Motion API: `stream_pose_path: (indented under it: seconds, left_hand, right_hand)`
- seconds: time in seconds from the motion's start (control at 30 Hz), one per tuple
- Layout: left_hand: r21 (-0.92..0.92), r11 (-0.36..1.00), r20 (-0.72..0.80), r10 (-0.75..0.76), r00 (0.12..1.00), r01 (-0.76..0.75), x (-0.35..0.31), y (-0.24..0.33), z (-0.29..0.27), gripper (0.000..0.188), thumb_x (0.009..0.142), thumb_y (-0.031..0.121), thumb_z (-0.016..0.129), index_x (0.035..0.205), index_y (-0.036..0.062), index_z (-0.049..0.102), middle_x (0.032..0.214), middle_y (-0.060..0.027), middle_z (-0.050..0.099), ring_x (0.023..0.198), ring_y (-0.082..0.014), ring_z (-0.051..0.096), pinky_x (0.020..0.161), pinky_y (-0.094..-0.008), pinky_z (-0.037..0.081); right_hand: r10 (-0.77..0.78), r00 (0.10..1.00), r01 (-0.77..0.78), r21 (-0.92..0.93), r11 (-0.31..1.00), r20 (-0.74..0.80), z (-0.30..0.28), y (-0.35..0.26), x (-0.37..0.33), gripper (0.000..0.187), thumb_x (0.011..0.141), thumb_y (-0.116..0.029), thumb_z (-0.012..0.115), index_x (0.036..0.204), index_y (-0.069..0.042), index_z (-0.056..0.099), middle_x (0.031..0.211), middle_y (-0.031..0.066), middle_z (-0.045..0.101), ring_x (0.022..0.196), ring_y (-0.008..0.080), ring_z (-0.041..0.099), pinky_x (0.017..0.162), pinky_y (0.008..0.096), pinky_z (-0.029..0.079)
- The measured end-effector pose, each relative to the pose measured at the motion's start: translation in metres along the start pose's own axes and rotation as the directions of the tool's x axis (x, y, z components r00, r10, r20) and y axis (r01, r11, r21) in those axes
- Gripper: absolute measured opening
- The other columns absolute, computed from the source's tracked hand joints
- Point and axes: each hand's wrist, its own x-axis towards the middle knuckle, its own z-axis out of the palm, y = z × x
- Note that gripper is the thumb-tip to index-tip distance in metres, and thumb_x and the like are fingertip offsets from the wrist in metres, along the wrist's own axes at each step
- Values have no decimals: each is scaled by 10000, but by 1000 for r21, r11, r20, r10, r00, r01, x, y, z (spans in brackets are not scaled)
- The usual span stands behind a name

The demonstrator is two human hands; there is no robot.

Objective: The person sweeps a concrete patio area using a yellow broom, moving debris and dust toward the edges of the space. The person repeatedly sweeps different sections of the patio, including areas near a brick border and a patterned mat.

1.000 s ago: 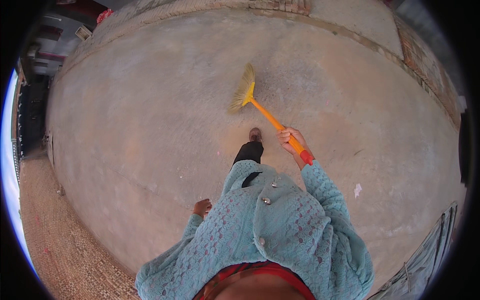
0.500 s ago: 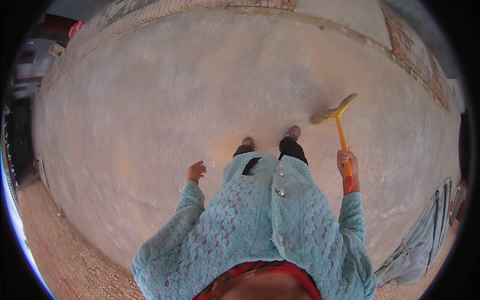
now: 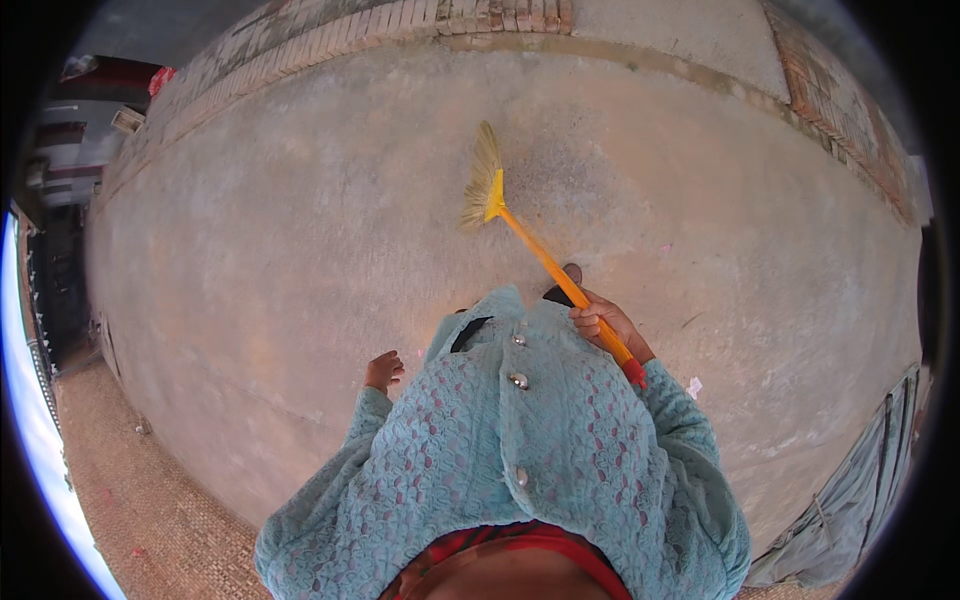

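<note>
My right hand (image 3: 607, 322) is wrapped round the orange handle of a broom (image 3: 545, 258), low down near its red end, in front of my body. The broom's yellow collar and fan of pale bristles point away to the far left over the concrete floor (image 3: 330, 210). I cannot tell whether the bristle tips touch the ground. My left hand (image 3: 383, 371) hangs beside my light blue jacket (image 3: 440, 430), holding nothing, its fingers loosely bent and apart. One brown shoe (image 3: 573, 272) shows past the handle; the other foot is mostly hidden by the jacket.
A brick edging (image 3: 400, 20) runs along the far side, with a brick border (image 3: 830, 100) at the far right. Grey sheeting (image 3: 850, 490) lies at the near right. Brick paving (image 3: 150, 480) covers the near left. A small pale scrap (image 3: 694, 387) lies right of my arm.
The broom has swung from the right across to the left, its head now farther from me. My right hand has moved inward with it. The left hand stays low at my side.
</note>
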Motion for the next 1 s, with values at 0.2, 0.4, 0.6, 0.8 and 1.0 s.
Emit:
stream_pose_path:
  seconds: [0.2, 0.4, 0.6, 0.8, 1.0]
  left_hand:
    - [-261, 959, -134, -149, 980, 110, -13, 47, -13, 361, 767, 170, 504, 1114, 71, 506, 795, -37, 600, 663, -126, 574, 533, -278, 428]
    - [-202, 960, -114, -217, 970, 191, -32, 57, -24, 363, 764, 170, 505, 1113, 71, 508, 772, -16, 600, 653, -114, 575, 524, -270, 428]
    - [-213, 941, -86, -286, 954, 263, -34, 38, -32, 299, 775, 161, 482, 1066, 107, 531, 760, -5, 597, 640, -97, 571, 501, -266, 424]
    - [-235, 921, -87, -340, 937, 312, -40, 12, -19, 284, 780, 172, 483, 1052, 108, 531, 782, -6, 599, 648, -114, 576, 507, -280, 432]
    - [-288, 903, -26, -341, 940, 320, -9, -4, 14, 192, 775, 194, 492, 952, 160, 558, 744, -7, 586, 608, -112, 559, 511, -304, 432]
  right_hand:
    - [92, 981, -101, -42, 994, -169, -45, 7, 51, 376, 747, 58, 435, 1074, -103, 342, 684, 59, 422, 463, 53, 380, 387, 166, 336]
    - [-226, 960, 252, 158, 955, -166, -74, -8, -36, 316, 746, 45, 433, 1011, -108, 356, 648, 19, 376, 470, 47, 382, 407, 152, 362]
    - [-456, 826, 513, 108, 851, -331, -45, -33, -91, 303, 755, 29, 433, 1007, -117, 351, 626, 3, 373, 468, 50, 374, 415, 158, 372]
    - [-646, 732, 667, 33, 745, -214, 14, -38, -92, 251, 775, 15, 434, 982, -103, 357, 680, 20, 371, 496, 47, 372, 441, 144, 375]
    - [-566, 823, 513, 380, 770, 36, 53, -36, -84, 154, 747, 40, 419, 894, 22, 379, 727, 37, 363, 500, 49, 382, 422, 149, 377]
